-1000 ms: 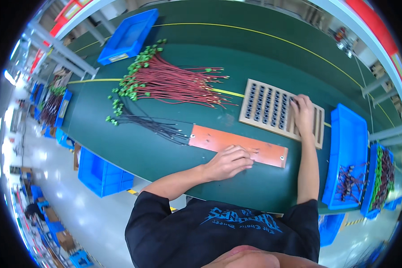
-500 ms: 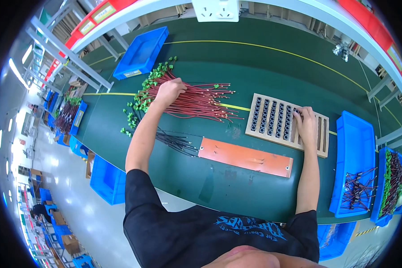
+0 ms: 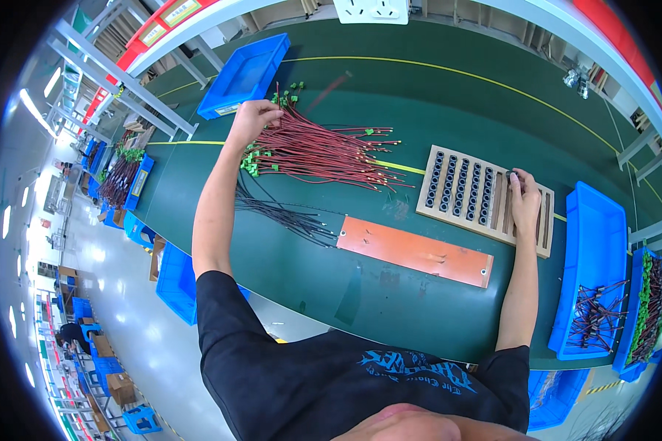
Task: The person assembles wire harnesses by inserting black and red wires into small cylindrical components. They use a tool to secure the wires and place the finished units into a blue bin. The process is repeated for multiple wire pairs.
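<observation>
The red wires (image 3: pixel 331 154) are laid in one heap on the green table (image 3: pixel 301 279), to the left of the rack (image 3: pixel 456 222). The hands are seen well apart. The left hand (image 3: pixel 254 123) is placed over the far left part of the heap with its fingers curled; a blurred red streak is seen beside it, but whether a wire is pinched cannot be told. The right hand (image 3: pixel 524 202) is laid on the rack, its fingertips at the top of a slot; whether a part is gripped there cannot be told.

In the rack, five rows are filled with black rings (image 3: pixel 460 185), while the slots to the right appear mostly bare where they are not hidden. As the heap is large, much work can be judged as left.

The long axis of the red wires is directed from left to right, slightly toward the person. Their green ends (image 3: pixel 256 160) are pointed to the left, and their thin pale tips to the right. The rack is turned similarly along its long side.
</observation>
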Demonstrator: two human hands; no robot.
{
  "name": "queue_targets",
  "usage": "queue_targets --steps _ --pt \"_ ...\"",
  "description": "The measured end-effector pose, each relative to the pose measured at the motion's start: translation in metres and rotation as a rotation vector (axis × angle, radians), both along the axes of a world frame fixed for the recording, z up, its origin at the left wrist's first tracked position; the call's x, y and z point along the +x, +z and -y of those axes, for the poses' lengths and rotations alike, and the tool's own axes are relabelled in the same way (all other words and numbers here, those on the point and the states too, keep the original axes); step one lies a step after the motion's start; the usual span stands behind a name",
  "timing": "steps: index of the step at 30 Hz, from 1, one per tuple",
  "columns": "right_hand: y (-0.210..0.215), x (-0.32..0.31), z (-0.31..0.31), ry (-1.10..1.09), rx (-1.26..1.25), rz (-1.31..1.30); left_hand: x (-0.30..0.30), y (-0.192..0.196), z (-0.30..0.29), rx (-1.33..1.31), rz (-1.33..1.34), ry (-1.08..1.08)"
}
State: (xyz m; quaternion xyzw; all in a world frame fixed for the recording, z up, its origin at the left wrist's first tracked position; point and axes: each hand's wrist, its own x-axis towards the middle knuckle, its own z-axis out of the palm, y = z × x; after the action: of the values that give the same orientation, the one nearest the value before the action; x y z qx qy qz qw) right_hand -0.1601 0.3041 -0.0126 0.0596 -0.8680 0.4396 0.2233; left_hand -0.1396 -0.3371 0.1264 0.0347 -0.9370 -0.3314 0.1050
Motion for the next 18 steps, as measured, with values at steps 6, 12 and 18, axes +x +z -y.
queue_targets --steps 6,12,18 --pt "0.000 -0.002 -0.001 0.012 0.042 0.012 -0.009 -0.032 -0.005 -0.547 0.027 -0.267" --pt "0.004 0.000 0.003 0.022 0.027 0.027 -0.030 -0.079 0.005 -0.653 -0.030 -0.290" --pt "0.004 -0.003 -0.002 0.034 0.053 0.018 -0.030 -0.049 0.019 -0.259 -0.234 -0.016"
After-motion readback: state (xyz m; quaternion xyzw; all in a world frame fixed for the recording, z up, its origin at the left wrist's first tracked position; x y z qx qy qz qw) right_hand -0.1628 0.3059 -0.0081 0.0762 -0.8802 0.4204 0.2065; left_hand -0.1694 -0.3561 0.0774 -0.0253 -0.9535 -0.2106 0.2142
